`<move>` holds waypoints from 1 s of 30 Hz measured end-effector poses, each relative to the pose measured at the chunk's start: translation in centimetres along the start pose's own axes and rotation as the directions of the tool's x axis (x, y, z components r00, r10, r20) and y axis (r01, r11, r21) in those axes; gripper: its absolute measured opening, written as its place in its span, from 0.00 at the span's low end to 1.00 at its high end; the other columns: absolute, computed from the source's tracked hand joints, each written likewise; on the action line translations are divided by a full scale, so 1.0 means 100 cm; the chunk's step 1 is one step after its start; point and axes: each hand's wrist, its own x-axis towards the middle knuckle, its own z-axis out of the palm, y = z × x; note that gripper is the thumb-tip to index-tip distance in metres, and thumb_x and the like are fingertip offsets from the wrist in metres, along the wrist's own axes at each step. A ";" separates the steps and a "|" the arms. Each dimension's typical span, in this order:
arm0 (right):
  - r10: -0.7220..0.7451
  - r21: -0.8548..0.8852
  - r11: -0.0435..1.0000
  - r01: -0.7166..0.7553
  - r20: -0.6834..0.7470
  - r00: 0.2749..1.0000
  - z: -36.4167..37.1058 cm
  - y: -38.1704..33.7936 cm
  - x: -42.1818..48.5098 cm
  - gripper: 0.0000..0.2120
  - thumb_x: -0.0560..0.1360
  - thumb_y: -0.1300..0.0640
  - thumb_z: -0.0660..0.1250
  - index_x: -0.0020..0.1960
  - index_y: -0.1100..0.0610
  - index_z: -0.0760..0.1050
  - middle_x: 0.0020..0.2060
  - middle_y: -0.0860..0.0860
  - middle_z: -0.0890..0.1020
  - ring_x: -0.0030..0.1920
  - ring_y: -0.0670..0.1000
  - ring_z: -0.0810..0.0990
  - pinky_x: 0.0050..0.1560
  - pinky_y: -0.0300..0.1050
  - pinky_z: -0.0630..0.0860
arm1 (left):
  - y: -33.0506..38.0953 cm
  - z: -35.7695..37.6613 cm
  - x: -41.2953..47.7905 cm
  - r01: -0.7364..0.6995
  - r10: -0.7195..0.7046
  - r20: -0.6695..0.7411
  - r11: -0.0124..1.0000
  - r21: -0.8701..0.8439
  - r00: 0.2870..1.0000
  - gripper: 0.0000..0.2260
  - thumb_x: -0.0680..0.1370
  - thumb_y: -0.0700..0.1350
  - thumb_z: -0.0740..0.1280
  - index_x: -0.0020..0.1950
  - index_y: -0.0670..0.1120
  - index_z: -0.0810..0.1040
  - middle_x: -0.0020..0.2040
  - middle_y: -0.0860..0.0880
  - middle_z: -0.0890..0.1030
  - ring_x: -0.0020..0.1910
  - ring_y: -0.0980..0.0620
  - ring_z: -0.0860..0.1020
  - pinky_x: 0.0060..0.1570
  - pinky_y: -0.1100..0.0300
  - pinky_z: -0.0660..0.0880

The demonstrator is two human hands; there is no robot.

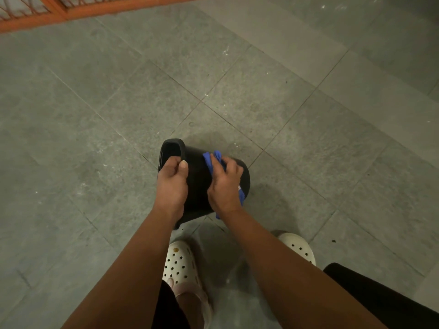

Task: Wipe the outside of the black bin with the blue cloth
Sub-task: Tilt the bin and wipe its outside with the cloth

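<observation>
The black bin (198, 184) is tipped on its side above the grey floor, its open mouth facing left and its base to the right. My left hand (172, 186) grips the bin's rim, thumb over the edge and fingers inside the mouth. My right hand (225, 184) presses the crumpled blue cloth (210, 161) against the bin's outer wall near the base. Part of the cloth shows above my fingers and part hangs below my palm on the right.
Grey stone floor tiles (118, 103) spread all around. My feet in white perforated clogs (181, 264) stand just below the bin. An orange-framed door or screen (71, 10) runs along the top left. Dark clothing shows at the bottom right.
</observation>
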 end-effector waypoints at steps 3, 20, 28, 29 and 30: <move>0.042 0.009 0.999 -0.042 -0.011 0.999 0.001 -0.009 -0.009 0.22 0.75 0.58 0.54 0.68 0.55 0.67 0.61 0.59 0.70 0.56 0.59 0.69 0.54 0.50 0.74 | 0.002 -0.001 0.000 -0.009 0.009 0.017 1.000 0.012 1.000 0.10 0.82 0.42 0.58 0.45 0.47 0.77 0.42 0.44 0.79 0.45 0.46 0.78 0.51 0.48 0.78; 0.118 0.085 0.989 -0.118 0.004 0.993 -0.005 -0.028 0.007 0.23 0.73 0.62 0.57 0.68 0.57 0.67 0.61 0.61 0.68 0.57 0.59 0.65 0.56 0.51 0.71 | 0.000 -0.001 -0.002 -0.071 0.064 0.059 0.991 0.110 0.996 0.08 0.82 0.43 0.57 0.52 0.47 0.77 0.49 0.42 0.81 0.50 0.43 0.81 0.53 0.42 0.78; 0.170 -0.034 0.985 -0.167 0.196 0.966 -0.010 -0.004 0.026 0.25 0.77 0.61 0.57 0.72 0.49 0.59 0.68 0.55 0.62 0.67 0.58 0.59 0.65 0.58 0.65 | 0.000 0.002 -0.001 -0.039 0.042 -0.040 0.996 0.074 0.998 0.09 0.82 0.44 0.57 0.54 0.47 0.77 0.49 0.44 0.81 0.50 0.48 0.79 0.53 0.47 0.78; 0.226 -0.046 0.974 -0.222 0.204 0.953 -0.009 0.004 0.025 0.25 0.77 0.60 0.57 0.73 0.49 0.58 0.70 0.54 0.61 0.68 0.57 0.58 0.66 0.60 0.63 | -0.001 0.003 0.000 -0.028 0.032 -0.062 0.998 0.060 0.998 0.09 0.82 0.45 0.57 0.54 0.48 0.77 0.50 0.47 0.80 0.51 0.48 0.79 0.55 0.47 0.77; 0.270 -0.068 0.963 -0.261 0.208 0.940 -0.009 0.010 0.021 0.27 0.77 0.61 0.56 0.73 0.49 0.56 0.71 0.54 0.59 0.70 0.57 0.56 0.67 0.61 0.61 | -0.001 0.003 -0.001 -0.017 0.021 -0.079 0.999 0.051 0.997 0.09 0.82 0.45 0.57 0.54 0.49 0.77 0.50 0.49 0.80 0.52 0.49 0.78 0.57 0.46 0.76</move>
